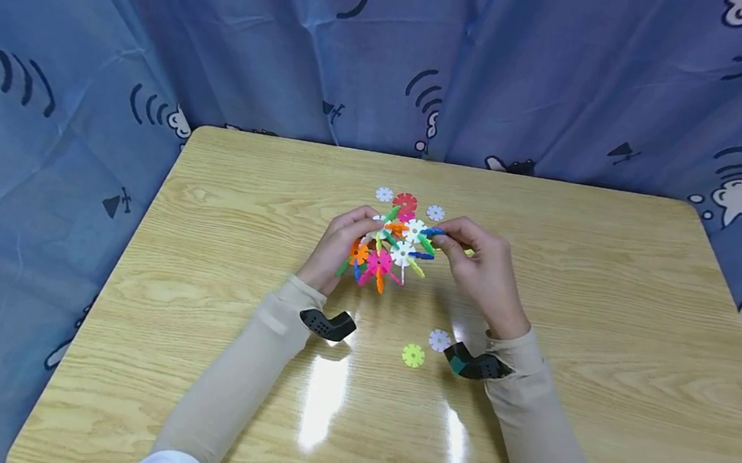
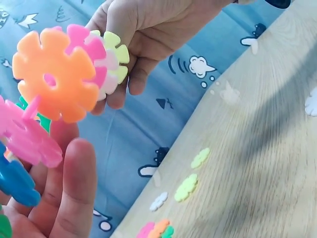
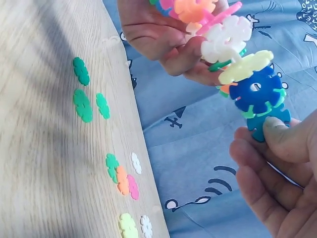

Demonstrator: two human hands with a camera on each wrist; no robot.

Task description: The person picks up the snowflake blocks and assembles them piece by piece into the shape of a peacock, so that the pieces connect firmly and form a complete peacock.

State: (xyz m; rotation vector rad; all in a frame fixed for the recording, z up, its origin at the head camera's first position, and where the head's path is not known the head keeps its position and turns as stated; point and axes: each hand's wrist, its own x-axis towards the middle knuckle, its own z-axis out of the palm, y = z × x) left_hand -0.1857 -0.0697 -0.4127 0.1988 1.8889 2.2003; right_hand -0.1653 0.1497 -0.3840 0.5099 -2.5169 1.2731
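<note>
Both hands hold a model of interlocking plastic snowflake discs (image 1: 379, 262) in white, pink, orange, green, yellow and blue. My left hand (image 1: 336, 246) grips its left side, with fingers behind the pink and orange discs (image 2: 55, 74). On the other side, my right hand (image 1: 485, 273) pinches a blue disc (image 3: 267, 124) between thumb and fingers, at the end of a row of joined discs. That blue disc sits beside a darker blue one (image 3: 255, 89) and a pale yellow one (image 3: 246, 68). Part of the left hand's grip is hidden by the discs.
Loose discs lie on the wooden table (image 1: 195, 303): a red one (image 1: 405, 203) and two white ones (image 1: 384, 194) beyond the hands, a yellow one (image 1: 413, 356) and a white one (image 1: 439, 340) nearer. Green discs (image 3: 82, 105) show in the right wrist view. A blue patterned curtain (image 1: 379, 55) hangs behind.
</note>
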